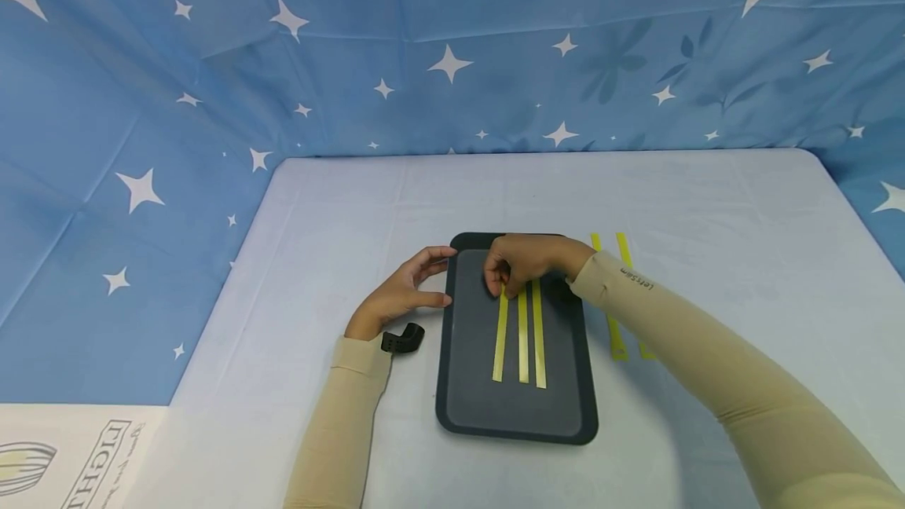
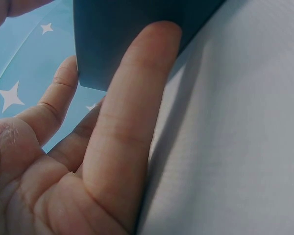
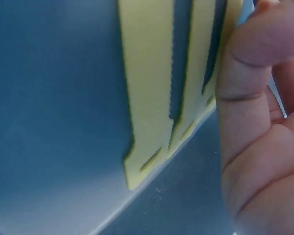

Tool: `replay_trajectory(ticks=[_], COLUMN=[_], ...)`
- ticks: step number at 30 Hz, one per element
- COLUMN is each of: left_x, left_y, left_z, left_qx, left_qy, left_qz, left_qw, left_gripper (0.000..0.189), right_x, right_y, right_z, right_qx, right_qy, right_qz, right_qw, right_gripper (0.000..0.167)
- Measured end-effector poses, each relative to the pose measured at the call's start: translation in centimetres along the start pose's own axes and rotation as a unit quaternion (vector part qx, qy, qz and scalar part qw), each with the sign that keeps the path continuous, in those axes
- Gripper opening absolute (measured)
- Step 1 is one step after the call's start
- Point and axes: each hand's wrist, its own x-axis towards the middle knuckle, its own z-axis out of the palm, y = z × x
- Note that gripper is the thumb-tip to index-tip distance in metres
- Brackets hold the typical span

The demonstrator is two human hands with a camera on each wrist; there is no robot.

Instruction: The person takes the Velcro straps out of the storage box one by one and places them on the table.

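A dark grey tray lies on the white table, with three flat yellow strips side by side on it. My right hand is over the tray's far part, its thumb and curled fingers pinching the upper end of the leftmost yellow strip. Next to that lie the middle strip and the right strip. Up close, the right wrist view shows a toothed edge and slotted wide end on a yellow strip. My left hand touches the tray's left edge with extended thumb and fingers; the thumb presses its side.
Two more yellow strips lie on the table right of the tray, partly hidden by my right forearm. A blue star-patterned cloth stands behind and left. Printed off-white material shows at lower left.
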Motion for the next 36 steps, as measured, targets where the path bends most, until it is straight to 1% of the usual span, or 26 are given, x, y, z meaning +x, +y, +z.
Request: replay_trajectory(ticks=[4, 9, 14, 19, 24, 28, 36], left_x=[0.0, 0.0, 0.1, 0.0, 0.1, 0.0, 0.0], left_y=[0.0, -0.2, -0.3, 0.0, 0.1, 0.1, 0.1], left_z=[0.0, -0.1, -0.1, 0.0, 0.0, 0.1, 0.1], left_qx=[-0.001, -0.001, 0.000, -0.003, 0.002, -0.002, 0.001], left_qy=[-0.001, -0.001, -0.001, 0.001, 0.007, 0.008, -0.004], left_qz=[0.001, 0.001, 0.002, 0.001, 0.002, -0.005, 0.001], left_qw=[1.0000, 1.0000, 1.0000, 1.0000, 1.0000, 1.0000, 1.0000], left_gripper=[0.081, 0.082, 0.082, 0.082, 0.081, 0.081, 0.082], right_x=[-0.1, -0.2, -0.5, -0.9, -1.4, -1.9, -2.9], right_y=[-0.1, -0.1, 0.0, 0.0, -0.3, -0.7, -1.4], right_z=[0.0, -0.1, -0.5, -0.8, -0.9, -0.9, -0.3], right_qx=[0.013, 0.012, 0.021, 0.056, 0.099, 0.109, 0.139], right_qy=[0.003, 0.016, 0.041, 0.076, 0.111, 0.130, 0.157], right_qz=[-0.005, -0.010, -0.045, -0.076, -0.091, -0.100, -0.107], right_qw=[0.9999, 0.9997, 0.9979, 0.9926, 0.9847, 0.9804, 0.9719], right_gripper=[0.016, 0.015, 0.009, 0.016, 0.017, 0.016, 0.013])
